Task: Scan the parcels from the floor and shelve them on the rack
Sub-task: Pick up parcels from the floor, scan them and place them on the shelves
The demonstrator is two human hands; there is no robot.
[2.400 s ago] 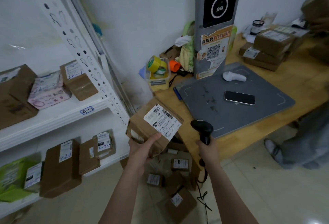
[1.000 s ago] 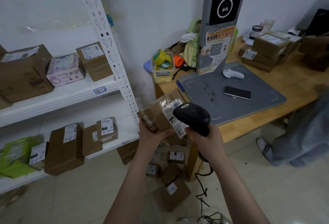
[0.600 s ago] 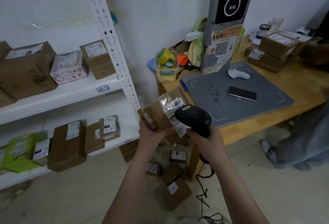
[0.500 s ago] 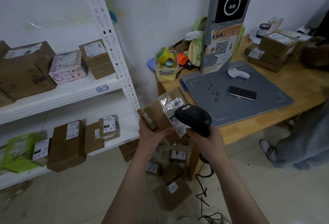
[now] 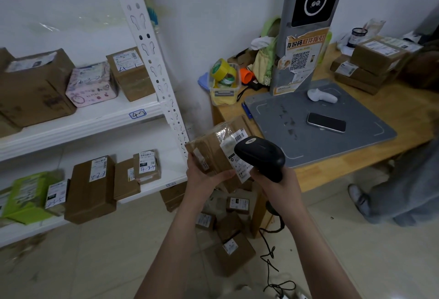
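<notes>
Brown cardboard parcel (image 5: 210, 150) now meets the raised black handheld scanner (image 5: 260, 156).
Left grip (image 5: 202, 177) clamped on parcel, right grip (image 5: 280, 184) on scanner; shelving likely next.

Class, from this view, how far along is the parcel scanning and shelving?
Done: several marked boxes sit on the rack. In hand: the left hand holds a parcel while the right hand points the scanner at its label. Left: shelving it, then the floor parcels.

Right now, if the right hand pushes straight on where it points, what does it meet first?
Probably the held parcel: the right hand aims the scanner at its label, very close.
</notes>
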